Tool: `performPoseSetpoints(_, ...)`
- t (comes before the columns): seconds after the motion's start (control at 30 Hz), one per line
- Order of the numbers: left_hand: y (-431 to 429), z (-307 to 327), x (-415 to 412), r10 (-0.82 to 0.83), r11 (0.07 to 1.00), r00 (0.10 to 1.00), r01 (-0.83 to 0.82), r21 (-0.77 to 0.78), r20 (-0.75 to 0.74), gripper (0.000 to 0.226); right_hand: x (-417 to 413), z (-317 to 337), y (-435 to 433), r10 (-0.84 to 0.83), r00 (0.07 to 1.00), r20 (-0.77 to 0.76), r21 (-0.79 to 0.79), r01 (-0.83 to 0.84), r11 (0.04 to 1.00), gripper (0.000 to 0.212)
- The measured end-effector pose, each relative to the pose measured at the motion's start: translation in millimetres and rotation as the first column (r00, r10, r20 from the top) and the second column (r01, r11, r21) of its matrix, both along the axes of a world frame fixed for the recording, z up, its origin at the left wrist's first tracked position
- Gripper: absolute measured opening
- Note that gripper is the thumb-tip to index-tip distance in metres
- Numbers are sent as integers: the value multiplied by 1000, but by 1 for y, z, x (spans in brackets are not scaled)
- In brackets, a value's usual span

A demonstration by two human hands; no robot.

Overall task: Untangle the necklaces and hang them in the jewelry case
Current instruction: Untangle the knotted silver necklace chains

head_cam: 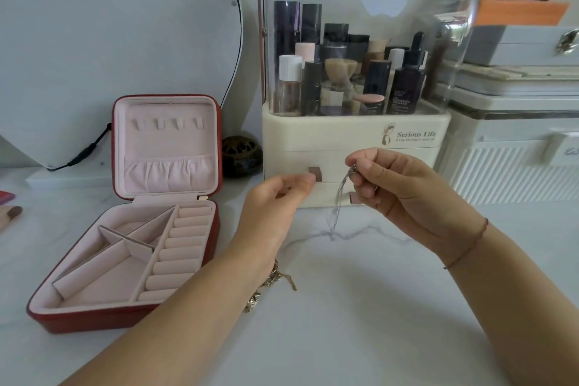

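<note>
Silver chain (pixel 341 194): judged fine, light, limp, snag-prone; dangles over the table (pixel 376 307), pinched at its top by right hand (pixel 407 194). Left hand (pixel 275 197), at 9 o'clock of it and apart, fingers curled; whether it holds a strand cannot be told. Gold tangle (pixel 275 276): on table, 6 o'clock of left hand. Case (pixel 103 320): open, 9 o'clock; hooks (pixel 169 124) bare. Best held near clasp, loosely

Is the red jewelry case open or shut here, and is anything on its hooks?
The jewelry case is open: its lid stands upright, pink lining exposed. The hooks are bare.
</note>
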State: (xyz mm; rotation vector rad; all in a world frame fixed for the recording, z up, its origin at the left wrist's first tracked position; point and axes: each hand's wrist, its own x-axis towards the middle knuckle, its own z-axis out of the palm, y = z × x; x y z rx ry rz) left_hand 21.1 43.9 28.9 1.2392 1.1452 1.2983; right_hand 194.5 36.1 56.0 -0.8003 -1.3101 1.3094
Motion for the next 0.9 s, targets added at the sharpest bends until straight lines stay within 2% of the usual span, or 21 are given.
performPoseSetpoints(0.07, 0, -1, 0, -43, 998, 999, 44, 35, -21, 8, -1, 0, 0, 26, 1000, 16, -3, -26, 1000, 13)
performPoseSetpoints(0.13, 0, -2, 0, -136, 989, 990, 137, 48, -28, 17, -2, 0, -1, 47, 998, 29, -9, -47, 999, 13)
performPoseSetpoints(0.23, -2, -3, 1, -326, 945, 945, 327, 29, -31, 36, -3, 0, -2, 64, 996, 65, -17, -63, 998, 13)
performPoseSetpoints(0.3, -2, -3, 2, -404, 915, 915, 404, 5, 6, 36, -3, 0, -3, 62, 993, 104, -14, -61, 998, 12)
performPoseSetpoints(0.4, -1, -2, 2, -418, 908, 906, 420, -15, 72, 31, -2, 0, -3, 47, 992, 116, -19, -45, 999, 12)
performPoseSetpoints(0.6, -2, -2, 1, -386, 920, 918, 390, -32, 97, 13, -3, -1, -2, 31, 991, 128, -50, -25, 998, 13)
performPoseSetpoints(0.83, 0, -4, 1, -354, 934, 934, 356, -31, 50, 7, -2, -1, -3, 55, 982, 183, -94, -38, 995, 19)
performPoseSetpoints(0.9, 0, -5, 2, -370, 928, 928, 371, -32, 52, 12, -3, -2, -3, 53, 977, 208, -98, -33, 995, 23)
